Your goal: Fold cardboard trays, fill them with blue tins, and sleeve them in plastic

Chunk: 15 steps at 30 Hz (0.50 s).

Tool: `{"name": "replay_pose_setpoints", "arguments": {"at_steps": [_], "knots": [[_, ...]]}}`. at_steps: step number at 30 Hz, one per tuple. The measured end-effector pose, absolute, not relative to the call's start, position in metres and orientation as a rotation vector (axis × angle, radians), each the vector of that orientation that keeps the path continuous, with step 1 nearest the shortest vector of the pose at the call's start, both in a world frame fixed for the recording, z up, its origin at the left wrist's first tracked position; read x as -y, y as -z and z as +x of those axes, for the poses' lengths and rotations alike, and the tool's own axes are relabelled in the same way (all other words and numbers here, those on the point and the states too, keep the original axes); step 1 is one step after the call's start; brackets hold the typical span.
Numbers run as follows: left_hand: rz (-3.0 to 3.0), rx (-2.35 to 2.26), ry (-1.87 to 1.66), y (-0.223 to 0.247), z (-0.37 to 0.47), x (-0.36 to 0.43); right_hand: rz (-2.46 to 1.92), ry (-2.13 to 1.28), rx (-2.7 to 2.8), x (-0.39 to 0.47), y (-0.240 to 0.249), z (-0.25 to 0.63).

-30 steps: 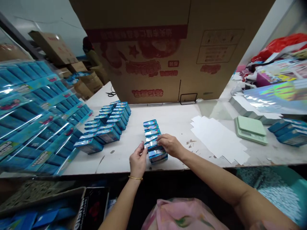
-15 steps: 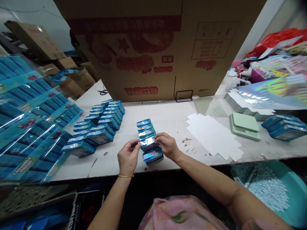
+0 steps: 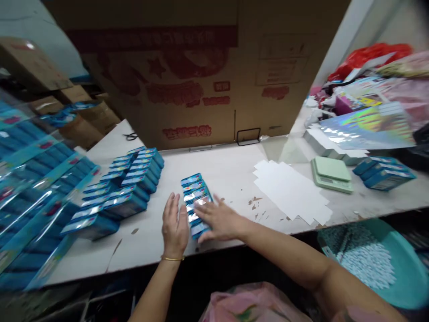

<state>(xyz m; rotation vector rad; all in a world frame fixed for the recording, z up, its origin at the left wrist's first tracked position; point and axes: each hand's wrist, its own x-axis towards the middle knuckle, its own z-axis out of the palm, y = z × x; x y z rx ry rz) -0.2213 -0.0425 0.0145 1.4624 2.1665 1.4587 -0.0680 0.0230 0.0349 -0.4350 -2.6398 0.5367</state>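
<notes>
A row of several blue packets stands pressed together on the white table, running toward the front edge. On its left side, my left hand is upright and open, fingers stretched, close beside the row. My right hand lies open across the row's right side and top, fingers spread over the nearer packets and partly hiding them. Neither hand grasps anything.
Blue packets stand in two rows at left, beside wrapped blue stacks. A large carton rises behind. White card sheets, a green scale and more blue packets are right. A teal basin sits below.
Both hands have opened and let go of the packet they were pinching. The packets, spaced apart before, now form a tight row. The camera view has shifted slightly.
</notes>
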Motion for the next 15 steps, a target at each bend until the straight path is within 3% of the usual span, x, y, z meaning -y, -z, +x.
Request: {"name": "replay_pose_setpoints", "arguments": {"at_steps": [3, 9, 15], "knots": [[1.191, -2.101, -1.317, -0.007, -0.229, 0.02, -0.451, -0.678, 2.669, -0.057, -0.022, -0.064], [0.421, -1.671, -1.201, -0.001, -0.22, 0.006, -1.755, -0.384, 1.894, -0.208, -0.006, 0.051], [0.265, -1.689, -1.106, -0.004, -0.222, 0.008, -2.128, -0.319, 1.647, -0.3, 0.019, 0.135]]}}
